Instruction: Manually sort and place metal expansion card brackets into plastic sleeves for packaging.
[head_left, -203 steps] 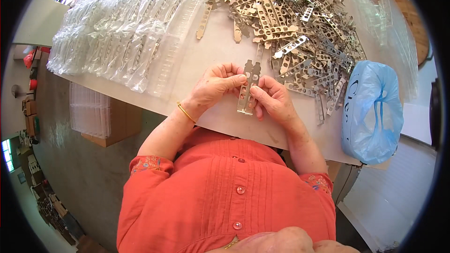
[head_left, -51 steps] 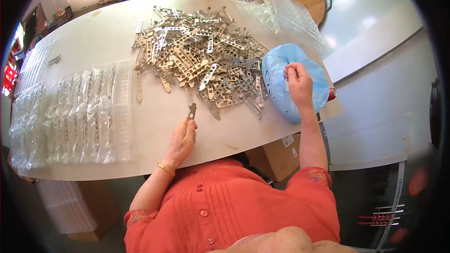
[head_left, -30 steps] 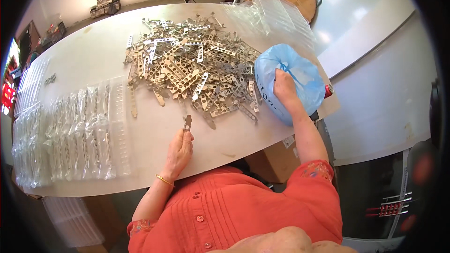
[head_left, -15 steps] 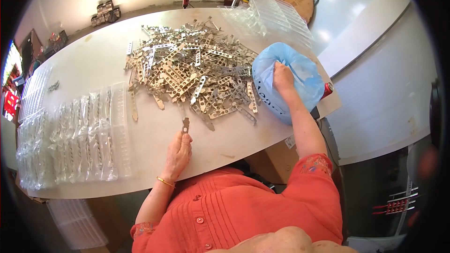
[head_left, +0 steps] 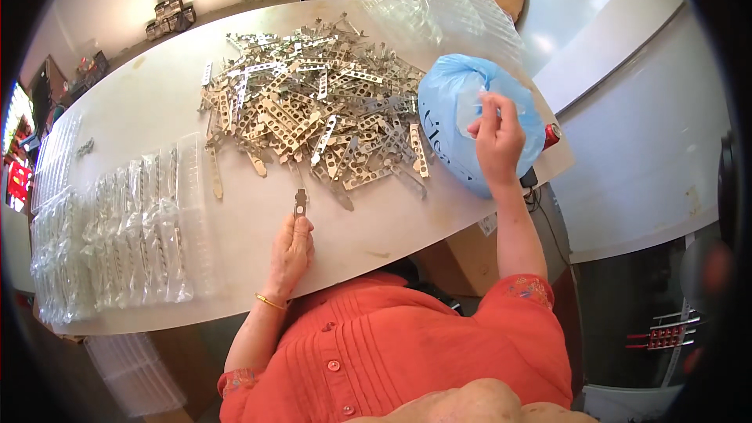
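My left hand [head_left: 291, 249] is closed round the lower end of a flat metal bracket [head_left: 301, 202], whose holed tip sticks up past my fingers. A big heap of similar metal brackets [head_left: 313, 110] lies just beyond it on the table. On the right, my right hand [head_left: 500, 137] pinches a small clear plastic bag [head_left: 471, 106] between thumb and fingers. Behind that hand bulges a blue plastic bag [head_left: 448, 78], gathered at its top. The clear bag overlaps the blue one in view, so its full outline is hard to make out.
At the left of the white table [head_left: 258, 278], bracket-filled clear sleeves [head_left: 125, 235] lie in rows on a clear ribbed tray [head_left: 200, 157]. More clear trays [head_left: 462, 12] stand at the far right. A red can [head_left: 553, 135] sits beside the blue bag.
My right hand has come up out of the blue bag's top with a small clear plastic bag. My left hand still holds its bracket, nearly in place.
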The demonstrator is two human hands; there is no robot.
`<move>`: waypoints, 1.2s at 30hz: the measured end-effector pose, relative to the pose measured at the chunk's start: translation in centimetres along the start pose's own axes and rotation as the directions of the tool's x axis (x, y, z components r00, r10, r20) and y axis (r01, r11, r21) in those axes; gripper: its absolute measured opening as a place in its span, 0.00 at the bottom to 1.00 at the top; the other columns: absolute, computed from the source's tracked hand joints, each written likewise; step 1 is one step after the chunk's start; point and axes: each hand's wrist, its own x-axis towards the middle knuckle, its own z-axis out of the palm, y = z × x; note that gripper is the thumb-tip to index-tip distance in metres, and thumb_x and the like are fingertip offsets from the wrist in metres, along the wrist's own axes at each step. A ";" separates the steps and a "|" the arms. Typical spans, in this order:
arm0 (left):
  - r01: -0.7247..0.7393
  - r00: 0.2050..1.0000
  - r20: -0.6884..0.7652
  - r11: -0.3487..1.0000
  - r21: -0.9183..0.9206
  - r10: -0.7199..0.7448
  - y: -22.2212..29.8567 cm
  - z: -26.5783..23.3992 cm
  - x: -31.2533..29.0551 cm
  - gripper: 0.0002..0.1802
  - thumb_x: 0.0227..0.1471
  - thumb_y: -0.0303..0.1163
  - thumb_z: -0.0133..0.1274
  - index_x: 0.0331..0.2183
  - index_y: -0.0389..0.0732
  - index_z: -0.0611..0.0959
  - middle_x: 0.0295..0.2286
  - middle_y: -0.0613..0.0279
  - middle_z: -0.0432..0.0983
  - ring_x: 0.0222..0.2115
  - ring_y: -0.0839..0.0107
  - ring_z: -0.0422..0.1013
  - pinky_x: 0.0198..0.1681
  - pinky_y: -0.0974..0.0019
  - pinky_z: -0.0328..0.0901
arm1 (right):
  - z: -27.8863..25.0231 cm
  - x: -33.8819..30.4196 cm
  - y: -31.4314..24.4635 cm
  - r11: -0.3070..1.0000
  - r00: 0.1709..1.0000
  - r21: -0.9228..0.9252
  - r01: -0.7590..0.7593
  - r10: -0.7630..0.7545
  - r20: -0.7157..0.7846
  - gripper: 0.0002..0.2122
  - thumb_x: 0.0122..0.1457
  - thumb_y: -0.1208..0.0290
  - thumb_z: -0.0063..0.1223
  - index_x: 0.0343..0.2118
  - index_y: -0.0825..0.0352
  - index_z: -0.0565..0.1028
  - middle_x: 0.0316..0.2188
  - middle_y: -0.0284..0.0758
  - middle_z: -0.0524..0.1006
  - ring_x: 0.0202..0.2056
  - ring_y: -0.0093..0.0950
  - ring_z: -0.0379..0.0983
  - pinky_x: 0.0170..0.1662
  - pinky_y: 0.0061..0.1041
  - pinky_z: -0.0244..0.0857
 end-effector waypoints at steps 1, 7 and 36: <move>-0.010 1.000 0.008 1.000 0.009 0.010 0.0 -0.1 0.1 0.16 0.69 0.43 0.39 0.33 0.41 0.70 0.15 0.76 0.57 0.14 0.83 0.55 0.16 0.74 0.53 | -0.1 -0.9 -1.3 0.981 0.997 0.191 0.042 -0.030 -0.064 0.03 0.65 0.76 0.49 0.37 0.67 0.74 0.31 0.41 0.80 0.28 0.32 0.78 0.34 0.29 0.73; 0.013 1.000 0.014 0.999 -0.036 -0.013 1.2 -0.3 -0.4 0.18 0.69 0.44 0.38 0.34 0.40 0.71 0.21 0.69 0.67 0.18 0.80 0.63 0.22 0.75 0.59 | 1.6 -6.2 -2.9 0.815 0.848 0.271 0.513 -0.530 -0.010 0.04 0.61 0.83 0.52 0.38 0.70 0.74 0.42 0.47 0.79 0.38 0.36 0.81 0.35 0.26 0.75; 0.071 0.981 0.191 0.884 -0.461 0.021 1.8 -0.8 0.2 0.16 0.68 0.38 0.41 0.32 0.38 0.76 0.30 0.62 0.74 0.34 0.68 0.76 0.38 0.66 0.71 | 7.5 -15.3 -4.4 0.632 0.671 0.591 -0.501 -0.147 0.727 0.22 0.56 0.71 0.65 0.52 0.67 0.68 0.48 0.36 0.72 0.43 0.26 0.73 0.44 0.26 0.68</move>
